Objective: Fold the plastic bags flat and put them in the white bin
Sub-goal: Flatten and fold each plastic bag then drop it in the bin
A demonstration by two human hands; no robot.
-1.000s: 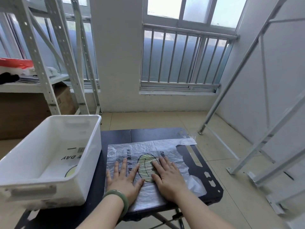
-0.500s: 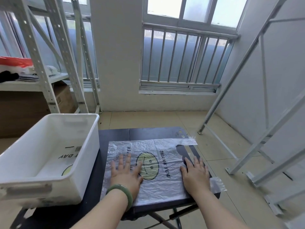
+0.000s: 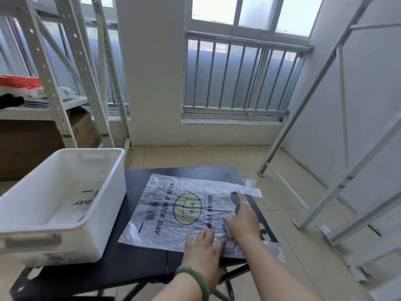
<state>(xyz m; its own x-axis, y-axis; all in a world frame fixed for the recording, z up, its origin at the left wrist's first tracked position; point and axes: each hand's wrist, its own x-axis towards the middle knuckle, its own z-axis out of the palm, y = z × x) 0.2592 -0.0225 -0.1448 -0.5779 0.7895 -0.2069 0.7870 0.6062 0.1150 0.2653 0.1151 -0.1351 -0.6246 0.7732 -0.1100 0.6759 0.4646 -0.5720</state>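
Black table (image 3: pixel 138 266) — white bin (image 3: pixel 104 213) and plastic bag (image 3: pixel 173 213) on it.

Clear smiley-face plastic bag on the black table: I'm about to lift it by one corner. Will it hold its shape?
Probably not: the thin, crinkled clear plastic bag should droop limply. Its handle strip overhangs the edge of the black table, so it seems very light. Glossy film may slide if pushed.

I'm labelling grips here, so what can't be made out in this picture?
Head view, right hand: motion-blurred, so its grip on the plastic bag is unclear.
Head view, printed bag in the white bin: the bin's near wall hides part.
Head view, shelf clutter: cut off by the left edge.
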